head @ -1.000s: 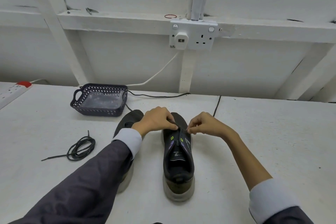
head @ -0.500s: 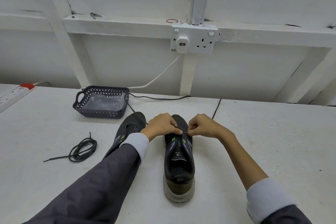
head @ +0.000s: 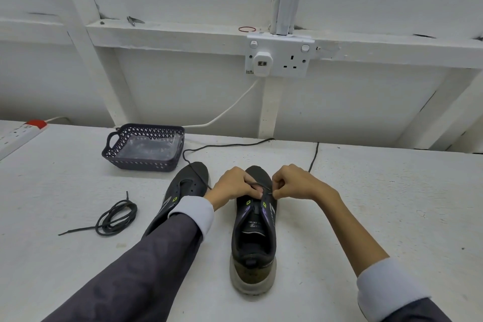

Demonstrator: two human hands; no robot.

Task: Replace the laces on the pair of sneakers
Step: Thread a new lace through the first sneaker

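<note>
White counter, centre frame: left hand and right hand each pinch the lace over the right sneaker (toe eyelets); draw both ends even before crossing.

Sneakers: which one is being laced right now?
The right sneaker, heel toward the camera: both hands pinch a lace over its front eyelets. The left sneaker lies untouched beside it, partly behind the left sleeve.

Matt knit-cloth sneaker, perforated plastic basket, and rough white-painted table.
</note>
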